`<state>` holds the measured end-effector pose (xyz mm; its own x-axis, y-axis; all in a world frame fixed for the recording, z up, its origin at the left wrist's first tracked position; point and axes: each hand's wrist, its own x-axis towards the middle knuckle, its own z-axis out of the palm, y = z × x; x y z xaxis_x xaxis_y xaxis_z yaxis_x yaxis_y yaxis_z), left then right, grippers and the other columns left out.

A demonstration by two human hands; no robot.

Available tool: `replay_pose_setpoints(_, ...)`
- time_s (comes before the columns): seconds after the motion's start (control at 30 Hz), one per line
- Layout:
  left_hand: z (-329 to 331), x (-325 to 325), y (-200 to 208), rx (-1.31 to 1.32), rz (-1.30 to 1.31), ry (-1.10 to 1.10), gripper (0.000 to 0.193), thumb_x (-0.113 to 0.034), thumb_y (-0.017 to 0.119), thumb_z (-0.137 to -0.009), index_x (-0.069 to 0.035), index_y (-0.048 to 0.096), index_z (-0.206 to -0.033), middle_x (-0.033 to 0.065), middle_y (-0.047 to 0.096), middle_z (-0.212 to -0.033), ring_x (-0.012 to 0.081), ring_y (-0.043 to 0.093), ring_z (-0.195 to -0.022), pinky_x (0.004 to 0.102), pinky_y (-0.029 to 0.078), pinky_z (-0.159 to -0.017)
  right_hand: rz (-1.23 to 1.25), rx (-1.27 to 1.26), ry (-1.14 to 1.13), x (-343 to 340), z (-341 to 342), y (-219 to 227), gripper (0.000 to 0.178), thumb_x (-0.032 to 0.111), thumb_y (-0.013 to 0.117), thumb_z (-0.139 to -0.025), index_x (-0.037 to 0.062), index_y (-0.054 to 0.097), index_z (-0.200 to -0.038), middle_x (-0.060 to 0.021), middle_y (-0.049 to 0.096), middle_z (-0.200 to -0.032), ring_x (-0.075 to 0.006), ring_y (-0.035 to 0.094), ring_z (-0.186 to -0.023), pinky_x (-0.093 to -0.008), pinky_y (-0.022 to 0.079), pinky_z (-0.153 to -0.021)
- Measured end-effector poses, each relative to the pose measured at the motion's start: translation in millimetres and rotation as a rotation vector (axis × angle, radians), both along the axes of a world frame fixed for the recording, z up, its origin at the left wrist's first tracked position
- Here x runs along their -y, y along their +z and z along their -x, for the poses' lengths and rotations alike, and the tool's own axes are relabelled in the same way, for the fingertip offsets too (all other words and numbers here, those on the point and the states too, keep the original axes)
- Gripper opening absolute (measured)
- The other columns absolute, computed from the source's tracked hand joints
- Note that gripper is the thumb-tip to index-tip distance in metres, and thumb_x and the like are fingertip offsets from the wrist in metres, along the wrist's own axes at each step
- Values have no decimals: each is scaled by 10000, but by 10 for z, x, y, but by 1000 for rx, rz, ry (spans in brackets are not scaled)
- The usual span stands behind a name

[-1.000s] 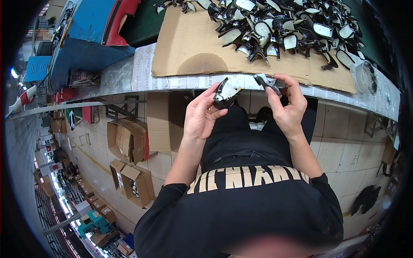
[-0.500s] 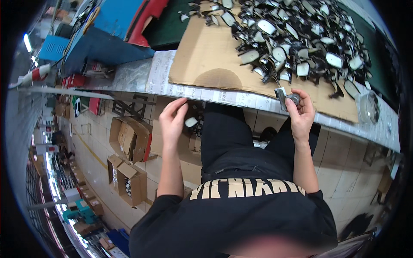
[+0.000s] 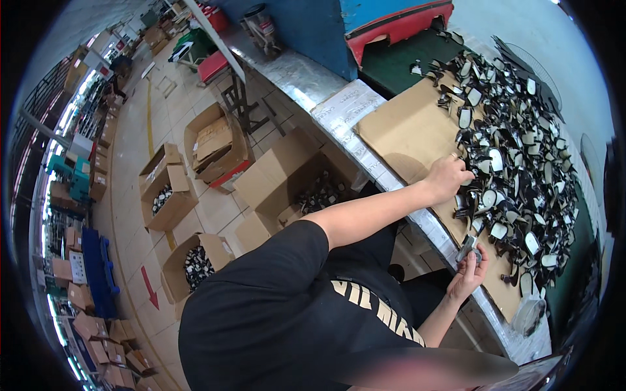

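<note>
**benchwatcher:** Looking at how this is laid out, the sheet of brown cardboard [image 3: 407, 130] seems to be there as a work mat. It covers the tabletop [image 3: 313, 78] and keeps the heap of small black-and-white parts [image 3: 521, 163] from sliding onto the bare metal. The left hand [image 3: 448, 177] is stretched out to the near edge of that heap, fingers curled down onto a piece, so I'd call it picking or pinching one, though the exact grip is too small to make out.

**tinkr_42:** Agreed on the mat. And the right hand [image 3: 471, 274]? It sits low, just off the tabletop's front edge, close to the body.

**benchwatcher:** That one is closed around a small grey metal tool [image 3: 468, 249], which pokes up from the fingers toward the cardboard. Held close like that, my guess is it's parked ready while the other hand fetches a part. So the tool is in the right hand, and the heap lies under and beyond the left, with the two hands well apart.

**tinkr_42:** Open cardboard boxes [image 3: 287, 182] on the floor beside the seat, some with dark parts inside. Probably placed within arm's reach for dropping things in.

**benchwatcher:** Makes sense. There's also a clear round container [image 3: 529, 314] at the tabletop's right end, near the tool hand.
</note>
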<state>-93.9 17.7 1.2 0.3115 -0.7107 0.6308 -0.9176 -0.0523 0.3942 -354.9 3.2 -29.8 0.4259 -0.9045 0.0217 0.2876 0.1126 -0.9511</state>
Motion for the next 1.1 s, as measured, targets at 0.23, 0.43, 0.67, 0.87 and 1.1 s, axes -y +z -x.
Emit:
replay_pose_setpoints(0.23, -238, -146, 86, -207, -251, -75, 305, -79, 608, -759, -163, 724, -1029, 119, 641, -917, 343, 646, -909, 459, 530, -783, 24, 26, 32, 72, 51, -67, 291, 109, 623, -981, 58, 578, -1263, 13, 602, -897, -42, 524, -722, -192, 441, -658)
replay_pose_setpoints(0.43, -425, -459, 154, -333, -133, -171, 189, -57, 601, -750, -117, 694, -903, 83, 671, -856, 316, 658, -830, 436, 523, -767, 22, 22, 37, 52, 39, -52, 291, 111, 621, -981, 62, 575, -1264, 12, 601, -894, -41, 520, -714, -193, 434, -639)
replay_pose_setpoints(0.67, -667, -842, 120, -373, 63, -201, 147, -61, 655, -727, -117, 727, -843, 14, 716, -813, 209, 649, -843, 364, 498, -827, -3, 28, 26, 36, 39, -18, 280, 80, 638, -962, 52, 577, -1234, 9, 615, -882, -45, 501, -697, -180, 401, -626)
replay_pose_setpoints(0.87, -792, -1061, 71, -73, 131, -138, 320, -15, 664, -702, -166, 765, -965, -74, 716, -830, 149, 640, -899, 461, 422, -1058, 10, 10, 29, 18, 45, -1, 282, 99, 639, -965, 49, 575, -1235, -2, 632, -893, -49, 503, -691, -185, 409, -627)
replay_pose_setpoints(1.1, -764, -1252, -10, -68, -147, -43, 227, -140, 681, -738, -121, 750, -952, 0, 722, -878, 210, 626, -1030, 547, 368, -1083, 12, 1, 16, 38, 32, -21, 286, 109, 637, -969, 41, 573, -1239, -19, 654, -921, -51, 506, -688, -191, 418, -630)
